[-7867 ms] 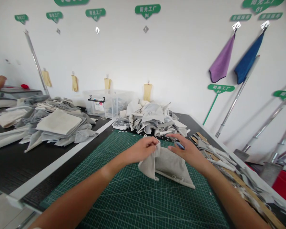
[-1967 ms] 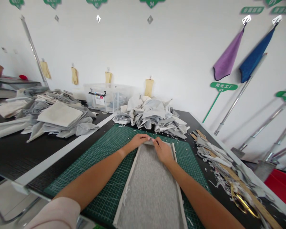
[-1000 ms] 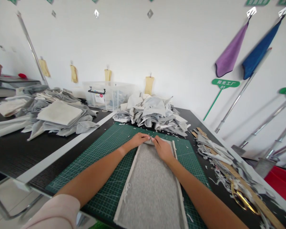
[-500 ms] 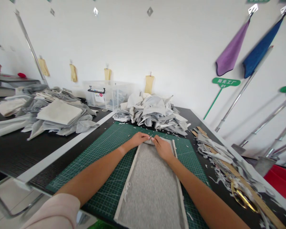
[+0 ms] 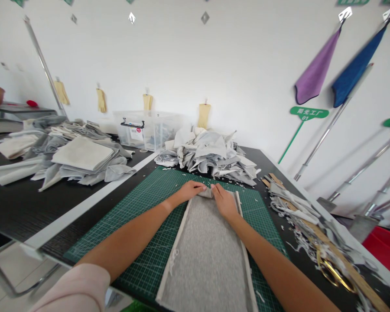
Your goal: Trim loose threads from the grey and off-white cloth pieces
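A long grey cloth (image 5: 208, 255) with pale hemmed edges lies flat on the green cutting mat (image 5: 143, 208), running from the near edge toward the far side. My left hand (image 5: 190, 191) and my right hand (image 5: 225, 203) meet at its far end. Both pinch the cloth's far edge, which is lifted slightly into a small fold between the fingertips.
A heap of grey and white cloth pieces (image 5: 208, 157) lies just beyond the mat. Stacked folded cloths (image 5: 78, 158) sit at left, with a clear plastic box (image 5: 146, 134) behind. Fabric scraps, a wooden ruler (image 5: 325, 242) and gold-handled scissors (image 5: 333, 271) line the right edge.
Since eight seconds ago the folded cloth has been spread out flat along the mat. Over the last second my hands stay at its far edge, the fold between them rising a little.
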The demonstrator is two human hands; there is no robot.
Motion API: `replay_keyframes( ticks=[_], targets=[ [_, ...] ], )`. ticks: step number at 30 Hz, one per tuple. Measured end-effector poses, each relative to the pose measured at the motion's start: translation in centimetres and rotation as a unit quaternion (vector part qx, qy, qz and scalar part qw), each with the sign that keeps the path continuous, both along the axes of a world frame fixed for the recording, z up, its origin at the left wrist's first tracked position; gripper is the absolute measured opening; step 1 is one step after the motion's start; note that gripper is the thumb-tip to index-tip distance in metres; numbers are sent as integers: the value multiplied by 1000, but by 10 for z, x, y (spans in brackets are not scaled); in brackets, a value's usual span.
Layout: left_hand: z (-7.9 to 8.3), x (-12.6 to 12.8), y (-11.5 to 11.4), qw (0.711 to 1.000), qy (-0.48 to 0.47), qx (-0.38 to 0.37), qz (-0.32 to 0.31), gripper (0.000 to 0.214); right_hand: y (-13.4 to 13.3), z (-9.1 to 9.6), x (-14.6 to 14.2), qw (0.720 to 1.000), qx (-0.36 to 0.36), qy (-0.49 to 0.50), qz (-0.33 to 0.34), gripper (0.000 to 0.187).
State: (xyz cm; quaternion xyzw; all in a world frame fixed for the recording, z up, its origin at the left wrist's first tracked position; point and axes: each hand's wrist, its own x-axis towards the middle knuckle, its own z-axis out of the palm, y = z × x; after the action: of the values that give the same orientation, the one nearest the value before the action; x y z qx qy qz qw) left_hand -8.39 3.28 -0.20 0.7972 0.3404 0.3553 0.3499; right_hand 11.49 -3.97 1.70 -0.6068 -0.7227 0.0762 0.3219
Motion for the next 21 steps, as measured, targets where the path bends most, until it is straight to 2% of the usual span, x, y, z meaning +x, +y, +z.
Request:
replay_keyframes(
  ticks=[3,7,11,13,16,21],
  targets=[
    [2,0,-1,999,1,24,29,46,1,0,1,999,-3,0,-40,50],
    [4,-1,-4,989,8,56,135,41,1,1,4,996,-9,4,-93,53],
    [5,-7,-9,945,72,83,308,33,1,2,6,993,6,11,-119,56],
    [6,-9,-10,917,118,89,370,30,2,2,7,990,9,14,-141,58],
    [6,-10,-13,889,177,91,412,28,3,3,11,983,0,11,-182,62],
    [10,-10,-18,869,232,98,426,28,7,7,24,975,-46,2,-218,63]
  ],
)
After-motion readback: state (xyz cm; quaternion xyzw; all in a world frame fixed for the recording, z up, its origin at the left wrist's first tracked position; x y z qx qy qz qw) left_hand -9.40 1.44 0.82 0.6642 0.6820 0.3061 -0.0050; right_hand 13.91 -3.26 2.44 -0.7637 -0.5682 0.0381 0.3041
